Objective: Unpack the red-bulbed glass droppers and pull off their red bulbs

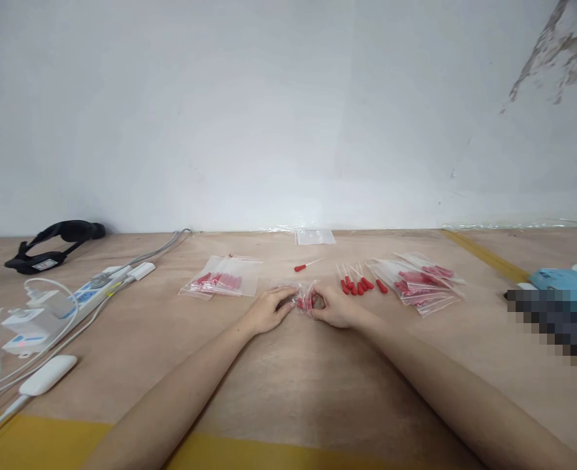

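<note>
Both forearms reached forward over the table [279, 385] from its near edge, angling inward so that the hands nearly met at the middle. The left hand [269, 310] lay palm down with its fingers curved and its fingertips at the left side of a crumpled clear plastic bag [305, 301]; whether that grip was closed on the film could not be told. The right hand [335, 305] was turned inward, its grip pinched on the bag's right side, thumb below the bent fingers. The bag sat between the hands, with red showing through it.

To the left lay a pile of zip bags [247, 269] with red bulbs visible inside; to the right, a fanned stack of bags [418, 281] held more. Loose red-bulbed droppers [357, 288] clustered beside that stack, and a single dropper [301, 267] lay beyond the hands. A flat bag [315, 237] rested near the wall [269, 117].
</note>
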### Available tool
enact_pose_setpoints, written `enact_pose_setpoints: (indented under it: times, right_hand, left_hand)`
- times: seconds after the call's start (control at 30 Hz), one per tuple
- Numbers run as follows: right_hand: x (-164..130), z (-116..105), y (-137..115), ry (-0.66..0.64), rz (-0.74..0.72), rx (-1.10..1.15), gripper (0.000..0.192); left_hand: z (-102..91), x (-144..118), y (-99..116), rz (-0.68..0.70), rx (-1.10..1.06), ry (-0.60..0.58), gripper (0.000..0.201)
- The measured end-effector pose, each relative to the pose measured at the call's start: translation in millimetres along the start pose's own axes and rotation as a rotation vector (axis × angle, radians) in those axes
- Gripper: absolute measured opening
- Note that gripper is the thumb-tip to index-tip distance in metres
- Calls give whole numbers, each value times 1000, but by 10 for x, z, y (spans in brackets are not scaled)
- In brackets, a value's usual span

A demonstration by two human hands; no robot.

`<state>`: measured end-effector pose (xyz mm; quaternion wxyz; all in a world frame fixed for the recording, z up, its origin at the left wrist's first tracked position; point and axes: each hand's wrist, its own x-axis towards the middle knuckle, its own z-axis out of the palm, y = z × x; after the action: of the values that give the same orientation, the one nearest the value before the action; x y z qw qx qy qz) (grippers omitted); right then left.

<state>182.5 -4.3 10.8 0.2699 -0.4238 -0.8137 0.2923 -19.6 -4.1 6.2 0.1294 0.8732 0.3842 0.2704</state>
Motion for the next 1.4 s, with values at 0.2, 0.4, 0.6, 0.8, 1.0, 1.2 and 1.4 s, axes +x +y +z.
enact_pose_setpoints:
  times: [0.2, 0.4, 0.6, 0.8, 1.0, 1.2, 1.4]
  right_hand:
    - [5, -81, 43, 1, 46, 36, 11]
    - [11, -153, 146, 17, 171, 427, 17]
    - [2, -202, 124, 41, 265, 681, 19]
    - [-88, -806, 231, 300, 348, 539, 28]
    - [-118, -850, 288, 664, -51, -45, 20]
    - [-78, -427, 401, 374, -300, -695, 25]
    - [-99, -306, 406, 205, -268, -899, 22]
  left_hand:
    - [-10, -17, -35, -16, 13, -33, 39]
    - [-15, -26, -32, -25, 46, -39, 41]
    - [-57, -42, -28, 26, 134, -191, 43]
    - [-155, -58, 72, -44, 291, -360, 39]
    - [-212, -10, 327, -116, 410, -301, 33]
    - [-26, 48, 197, 92, 253, 12, 30]
    - [25, 72, 13, 102, 213, -294, 41]
